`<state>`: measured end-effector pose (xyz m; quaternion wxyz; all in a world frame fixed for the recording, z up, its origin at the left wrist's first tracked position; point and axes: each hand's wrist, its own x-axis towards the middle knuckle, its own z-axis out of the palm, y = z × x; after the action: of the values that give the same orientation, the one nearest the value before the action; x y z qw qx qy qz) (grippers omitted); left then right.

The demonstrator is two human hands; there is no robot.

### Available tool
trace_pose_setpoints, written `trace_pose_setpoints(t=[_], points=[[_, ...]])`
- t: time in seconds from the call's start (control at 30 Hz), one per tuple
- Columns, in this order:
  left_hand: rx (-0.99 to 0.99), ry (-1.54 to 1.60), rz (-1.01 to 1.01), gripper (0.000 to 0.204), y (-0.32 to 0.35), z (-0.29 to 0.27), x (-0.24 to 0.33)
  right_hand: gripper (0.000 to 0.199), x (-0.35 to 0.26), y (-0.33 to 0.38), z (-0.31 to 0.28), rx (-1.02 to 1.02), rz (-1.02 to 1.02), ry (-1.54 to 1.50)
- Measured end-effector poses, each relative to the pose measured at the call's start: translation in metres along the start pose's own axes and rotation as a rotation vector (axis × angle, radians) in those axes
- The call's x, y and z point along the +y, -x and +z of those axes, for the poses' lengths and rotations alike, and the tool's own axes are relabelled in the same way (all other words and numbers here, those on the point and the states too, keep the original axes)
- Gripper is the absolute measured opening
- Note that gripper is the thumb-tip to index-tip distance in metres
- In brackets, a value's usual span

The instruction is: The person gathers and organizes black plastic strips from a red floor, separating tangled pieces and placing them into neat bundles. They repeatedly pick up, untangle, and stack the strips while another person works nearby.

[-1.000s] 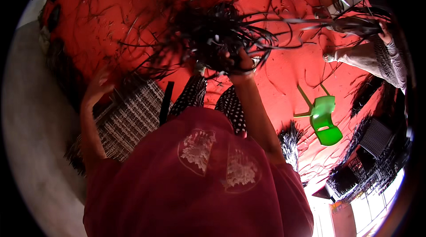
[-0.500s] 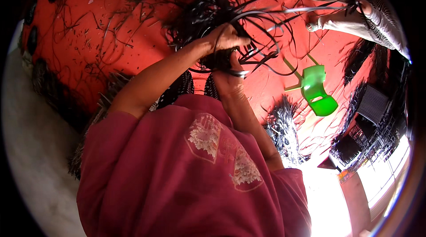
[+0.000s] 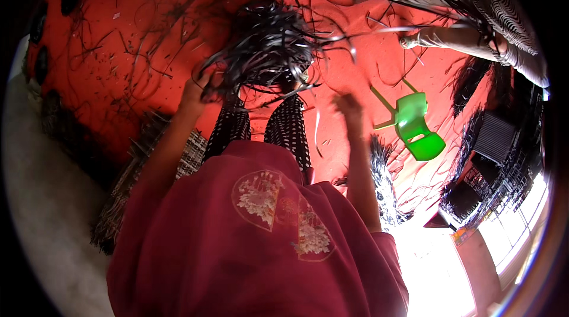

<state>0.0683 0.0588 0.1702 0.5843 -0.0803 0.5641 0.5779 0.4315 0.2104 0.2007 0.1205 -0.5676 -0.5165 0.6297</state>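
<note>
A tangled bundle of black strips hangs in front of me over the red floor covering. My left hand is raised and closed on the bundle's lower left edge. To the right of the bundle and apart from it, my right hand is lifted and blurred, so I cannot make out whether a strip is in its fingers. Below the bundle are my dotted black trouser legs and my red shirt.
A small green plastic chair stands to the right. Another person in striped clothing sits at the upper right. A woven mat piece lies at my left. Black strip bundles and dark woven panels lie at the right.
Half a second ago both hands were on the bundle. My right hand has since come off it and moved right; my left hand has shifted to the bundle's left edge.
</note>
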Motion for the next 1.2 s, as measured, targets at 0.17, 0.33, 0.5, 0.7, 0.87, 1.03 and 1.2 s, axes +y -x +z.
trace_pose_setpoints(t=[0.17,0.33,0.5,0.7,0.87,1.03,1.2], points=[[-0.1,-0.202,0.086,0.018,0.067,-0.098,0.025,0.087,-0.106,-0.097,-0.058,0.231,-0.27,-0.258],[0.39,-0.621,0.168,0.024,0.18,-0.153,0.124,0.053,-0.172,-0.177,-0.036,0.105,-0.181,-0.72],[0.509,-0.479,0.172,0.019,0.341,-0.383,0.263,0.026,-0.216,-0.168,-0.079,-0.191,-0.261,-1.085],[0.979,-0.992,0.117,0.046,0.363,-0.469,0.132,0.005,-0.295,-0.052,-0.036,-0.616,-0.496,-1.391],[0.197,-1.067,-0.242,0.089,0.227,-0.295,0.123,0.022,-0.155,-0.038,0.093,-0.367,-0.063,-1.051],[0.062,-1.243,0.509,0.056,0.093,-0.212,0.17,0.038,-0.098,0.004,0.085,-0.136,0.006,-0.895],[-0.637,-1.238,0.987,0.04,-0.041,0.121,0.088,0.041,-0.167,0.073,0.087,-0.159,-0.002,-1.006]])
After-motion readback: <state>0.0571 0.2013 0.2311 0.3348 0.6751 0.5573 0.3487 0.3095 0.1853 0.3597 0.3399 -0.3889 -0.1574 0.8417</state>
